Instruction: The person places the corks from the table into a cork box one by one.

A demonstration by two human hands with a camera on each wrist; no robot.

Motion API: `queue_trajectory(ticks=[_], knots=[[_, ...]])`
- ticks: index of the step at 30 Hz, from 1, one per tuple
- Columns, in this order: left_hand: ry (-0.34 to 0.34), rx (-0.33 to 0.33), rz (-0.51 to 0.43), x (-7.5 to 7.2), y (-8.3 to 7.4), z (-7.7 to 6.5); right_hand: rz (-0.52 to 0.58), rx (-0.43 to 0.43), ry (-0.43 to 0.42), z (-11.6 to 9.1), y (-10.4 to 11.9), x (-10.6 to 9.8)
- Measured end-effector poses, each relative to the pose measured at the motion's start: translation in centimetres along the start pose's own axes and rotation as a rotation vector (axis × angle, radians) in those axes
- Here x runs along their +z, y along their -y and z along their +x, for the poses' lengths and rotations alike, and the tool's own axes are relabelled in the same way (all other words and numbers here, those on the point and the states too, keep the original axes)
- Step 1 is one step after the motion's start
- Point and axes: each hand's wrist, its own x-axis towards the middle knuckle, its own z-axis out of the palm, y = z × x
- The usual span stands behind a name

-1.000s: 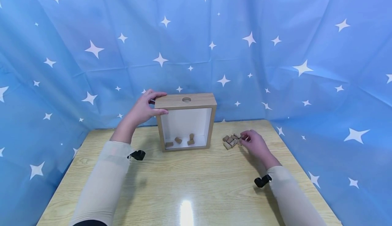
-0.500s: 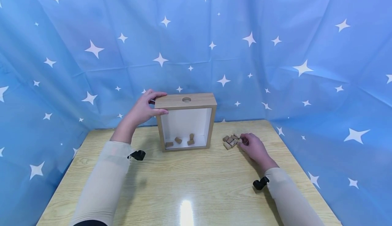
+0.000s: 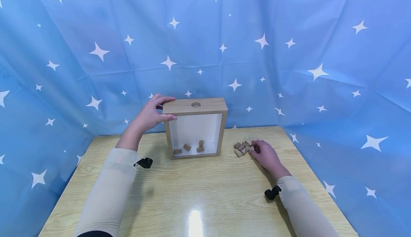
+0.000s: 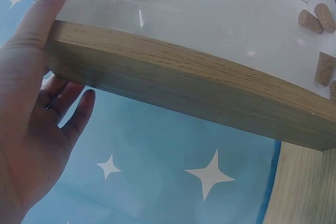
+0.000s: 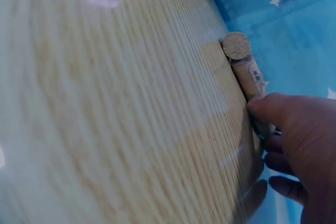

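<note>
A shallow wooden box (image 3: 221, 133) with a clear front and a round hole in its top stands upright on the table. My left hand (image 3: 149, 114) grips its upper left corner, thumb in front and fingers over the top and behind. Several corks (image 4: 325, 68) lie on the floor inside the box. To the right of the box, a small pile of corks (image 3: 238, 152) rests on the tabletop. At the pile's right side, my right hand (image 3: 266, 156) pinches a cork (image 3: 252, 148) between thumb and fingers; in the right wrist view the thumb (image 5: 270, 106) mostly covers it.
The light wooden table (image 3: 199, 187) extends from the box toward me. Close behind its far edge hangs a blue curtain (image 3: 199, 51) with white stars, which also runs along both sides. Black wrist straps (image 3: 273, 192) show on both sleeves.
My right hand has shifted slightly down and toward me at the pile's right end, its fingers closing in on a cork. My left hand and the box have stayed still.
</note>
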Motion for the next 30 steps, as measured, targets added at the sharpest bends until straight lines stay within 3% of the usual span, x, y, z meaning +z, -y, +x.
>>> queue_trajectory(ticks=[12,18,30], knots=[[0.006,-0.004,-0.006,0.0,0.1,-0.1,0.059,0.013,0.085,-0.3,0.1,-0.4],[0.007,-0.004,-0.01,0.0,0.1,-0.1,0.089,0.021,0.08,-0.5,0.2,-0.4],[-0.003,0.011,-0.005,0.1,0.2,0.0,0.254,0.022,0.012,-0.3,1.6,-1.2]])
